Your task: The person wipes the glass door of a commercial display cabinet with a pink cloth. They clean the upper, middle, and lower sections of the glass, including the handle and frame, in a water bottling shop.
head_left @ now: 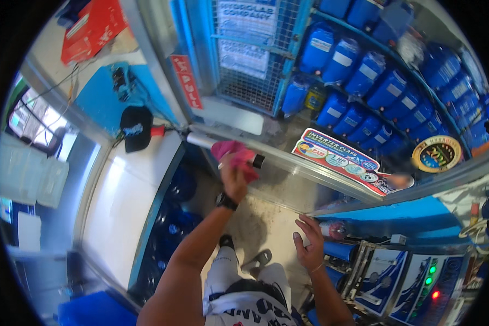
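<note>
My left hand (233, 178), with a black watch (226, 201) on its wrist, reaches forward and grips a bunched pink cloth (229, 149). That cloth rests at the silvery metal frame (280, 169) of a glass panel. A short black piece (259, 161) sticks out beside the cloth; whether it belongs to the frame, I cannot tell. Lower and to the right, my right hand (308, 243) is held up with its fingers apart and nothing in it. It is nearest to the lower edge of the panel and a blue machine.
Behind the glass, blue water jugs (345, 60) fill racks beside a blue mesh door (250, 65). A white counter (119, 201) runs along the left, with a black cap (136, 129) on it and large blue bottles (174, 228) below. Lit control panels (424, 282) stand at right.
</note>
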Tool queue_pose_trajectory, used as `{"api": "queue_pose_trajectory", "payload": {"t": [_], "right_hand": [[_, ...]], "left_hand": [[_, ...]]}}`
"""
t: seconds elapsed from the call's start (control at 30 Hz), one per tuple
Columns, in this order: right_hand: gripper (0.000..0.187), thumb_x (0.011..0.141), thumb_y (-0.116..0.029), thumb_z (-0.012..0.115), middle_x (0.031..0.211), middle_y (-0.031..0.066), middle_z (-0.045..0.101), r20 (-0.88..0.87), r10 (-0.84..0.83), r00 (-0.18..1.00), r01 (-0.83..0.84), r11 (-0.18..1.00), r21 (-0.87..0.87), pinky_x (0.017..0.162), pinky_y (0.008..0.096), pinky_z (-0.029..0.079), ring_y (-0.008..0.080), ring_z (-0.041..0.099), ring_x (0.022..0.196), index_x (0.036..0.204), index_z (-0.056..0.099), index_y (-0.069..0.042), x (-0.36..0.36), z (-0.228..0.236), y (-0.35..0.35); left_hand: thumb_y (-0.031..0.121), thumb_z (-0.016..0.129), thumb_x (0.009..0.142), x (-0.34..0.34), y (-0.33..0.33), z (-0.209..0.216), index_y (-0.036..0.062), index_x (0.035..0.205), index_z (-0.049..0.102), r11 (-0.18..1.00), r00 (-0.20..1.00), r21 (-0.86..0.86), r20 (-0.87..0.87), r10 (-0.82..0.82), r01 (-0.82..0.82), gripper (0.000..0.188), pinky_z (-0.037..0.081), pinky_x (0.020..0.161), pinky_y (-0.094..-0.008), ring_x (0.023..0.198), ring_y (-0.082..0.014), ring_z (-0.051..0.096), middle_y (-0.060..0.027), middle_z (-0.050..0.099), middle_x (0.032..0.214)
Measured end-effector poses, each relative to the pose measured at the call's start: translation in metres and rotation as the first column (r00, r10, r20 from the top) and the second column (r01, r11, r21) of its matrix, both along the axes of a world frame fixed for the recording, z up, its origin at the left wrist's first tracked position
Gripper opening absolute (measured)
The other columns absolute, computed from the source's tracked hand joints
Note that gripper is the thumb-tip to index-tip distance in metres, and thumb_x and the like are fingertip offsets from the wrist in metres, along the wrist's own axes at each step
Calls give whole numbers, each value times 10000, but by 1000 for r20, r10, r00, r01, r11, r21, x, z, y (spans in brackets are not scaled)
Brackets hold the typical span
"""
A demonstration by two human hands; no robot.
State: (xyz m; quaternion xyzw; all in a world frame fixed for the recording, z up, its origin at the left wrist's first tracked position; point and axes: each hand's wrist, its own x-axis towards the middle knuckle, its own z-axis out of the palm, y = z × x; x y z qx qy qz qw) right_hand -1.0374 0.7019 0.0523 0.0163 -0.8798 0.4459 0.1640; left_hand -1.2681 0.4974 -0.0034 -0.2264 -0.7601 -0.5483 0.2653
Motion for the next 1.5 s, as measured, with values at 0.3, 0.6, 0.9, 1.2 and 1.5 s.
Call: {"api": "queue_pose_trajectory", "payload": {"t": [0.3, 0.6, 0.9, 1.2, 1.5], "right_hand": [[377, 989, -154, 664, 1338, 132, 561, -267, -187, 945, -2, 816, -578, 1033, 352, 458, 223, 567, 1177, 1326, 618, 8, -58, -105, -47], [473, 780, -128, 767, 1318, 99, 613, -709, 147, 689, 359, 781, 511, 1124, 536, 379, 320, 568, 1196, 1240, 671, -81, -199, -72, -14], [453, 782, -235, 758, 1243, 73, 618, -894, 306, 327, 755, 484, 442, 1121, 515, 375, 297, 534, 1245, 1210, 652, -130, -222, -144, 96], [348, 1003, -364, 603, 1174, 163, 630, -935, -320, -152, 901, 343, -264, 1033, 507, 367, 375, 536, 1141, 1127, 646, -42, -155, -148, 220], [541, 928, -306, 642, 1363, 75, 559, -954, -55, 296, 700, 692, 178, 1173, 558, 259, 276, 449, 1340, 1428, 533, -131, -289, -188, -46]], "left_hand": [[99, 546, 939, 110, 46, -7, -30, 1406, 538, 519, 507, 701, 256, -823, 489, 485, 427, 1080, -402, 1311, -291, 537, -146, 550, 1430], [135, 555, 990, -66, -50, -9, 31, 1022, 688, 935, 893, -286, -445, 65, -211, 171, 491, 813, -462, 950, -382, 632, -173, 680, 951], [292, 439, 1072, -104, -54, -56, 9, 779, 651, 884, 702, -200, -689, 179, -422, 459, 453, 678, -502, 714, -405, 620, -199, 648, 742], [298, 513, 1034, -102, -46, -60, 15, 800, 671, 897, 662, -66, -699, 271, -437, 400, 456, 673, -520, 728, -443, 623, -233, 644, 747], [294, 491, 1057, -101, -54, -59, -2, 860, 680, 912, 655, -111, -730, 194, -394, 403, 473, 724, -515, 791, -433, 633, -225, 676, 819]]}}
